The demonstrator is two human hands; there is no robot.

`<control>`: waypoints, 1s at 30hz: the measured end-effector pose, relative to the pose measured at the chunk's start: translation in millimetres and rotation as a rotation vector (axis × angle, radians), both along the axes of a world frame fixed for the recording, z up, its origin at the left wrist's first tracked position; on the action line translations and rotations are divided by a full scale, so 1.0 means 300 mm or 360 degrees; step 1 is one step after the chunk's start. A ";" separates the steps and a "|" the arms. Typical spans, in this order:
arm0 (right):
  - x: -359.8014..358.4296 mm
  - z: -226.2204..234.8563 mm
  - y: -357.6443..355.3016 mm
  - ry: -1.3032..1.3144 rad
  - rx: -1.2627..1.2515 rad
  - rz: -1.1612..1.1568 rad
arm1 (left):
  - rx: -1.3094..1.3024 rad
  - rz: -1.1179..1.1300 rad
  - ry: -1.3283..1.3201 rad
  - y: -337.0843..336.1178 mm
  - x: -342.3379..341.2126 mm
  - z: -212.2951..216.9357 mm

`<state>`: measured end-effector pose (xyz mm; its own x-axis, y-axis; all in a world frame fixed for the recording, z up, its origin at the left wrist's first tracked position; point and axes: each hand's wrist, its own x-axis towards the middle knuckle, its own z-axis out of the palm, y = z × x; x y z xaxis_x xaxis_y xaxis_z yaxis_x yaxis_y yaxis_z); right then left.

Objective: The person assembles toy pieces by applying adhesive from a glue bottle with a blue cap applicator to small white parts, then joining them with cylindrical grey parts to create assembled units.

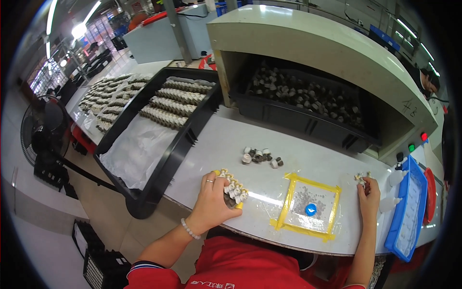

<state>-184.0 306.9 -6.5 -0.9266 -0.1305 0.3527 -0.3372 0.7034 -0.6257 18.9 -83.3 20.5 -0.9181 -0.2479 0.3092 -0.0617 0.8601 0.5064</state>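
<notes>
My left hand (206, 204), with yellow covers on a thumb and fingertip, is wrapped round a block of small parts (235, 189) with white tops and dark sides. It is held over the near left of the white table (260, 219). My right hand (369, 198) is at the table's right side, fingers bent together on a few small whitish parts (361, 177). Between the hands, a yellow-taped square (288, 204) on the table bears scattered small grey bits and a round blue cap (311, 209). Beyond it lie several loose white-and-dark cylindrical parts (262, 155).
A black tray (185, 144) with rows of parts on a white sheet stands at left. Behind, a cream machine housing (313, 36) holds a black bin (298, 127) of loose parts. White bottles (389, 204) and a blue tray (399, 231) stand at right; a fan (43, 132) far left.
</notes>
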 end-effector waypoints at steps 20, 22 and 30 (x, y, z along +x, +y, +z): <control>0.001 -0.016 -0.003 0.0006 -0.0060 -0.0015 | -0.0139 0.0538 -0.0436 -0.671 -0.092 0.194; -0.002 -0.016 -0.005 -0.0022 -0.0050 -0.0015 | -0.0193 0.0490 -0.0426 -0.694 -0.108 0.160; -0.002 -0.022 -0.011 -0.0025 -0.0050 -0.0044 | -0.0212 0.0354 -0.0433 -0.672 -0.121 0.153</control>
